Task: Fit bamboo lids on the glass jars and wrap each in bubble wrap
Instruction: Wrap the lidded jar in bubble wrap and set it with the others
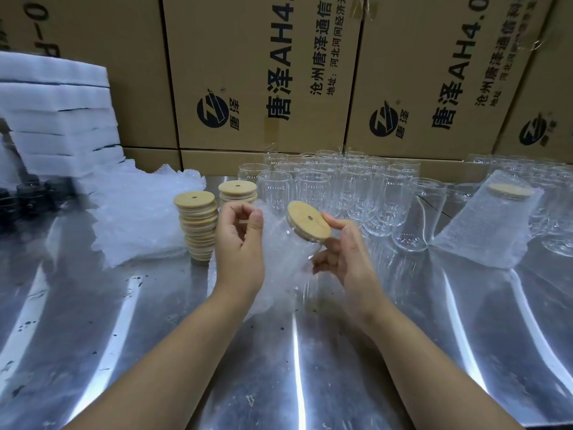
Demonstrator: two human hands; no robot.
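Observation:
A glass jar capped with a round bamboo lid (pixel 308 220) lies tilted over the metal table (pixel 155 352). My right hand (pixel 344 256) grips it, with fingertips on the lid's rim. A clear bubble wrap sheet (pixel 276 252) hangs loosely around the jar's body. To the left, my left hand (pixel 240 240) has its fingers curled and pinches the sheet's upper edge. Two stacks of bamboo lids (pixel 197 225) (pixel 237 190) stand just left of my hands. Several open glass jars (pixel 341 187) stand in a group behind.
A jar wrapped in bubble wrap (pixel 490 225) stands at the right, with more jars behind it. A pile of bubble wrap sheets (pixel 136 212) lies at the left, next to stacked white foam (pixel 55 113) and dark small jars (pixel 31 193). Cardboard boxes (pixel 263 72) wall the back.

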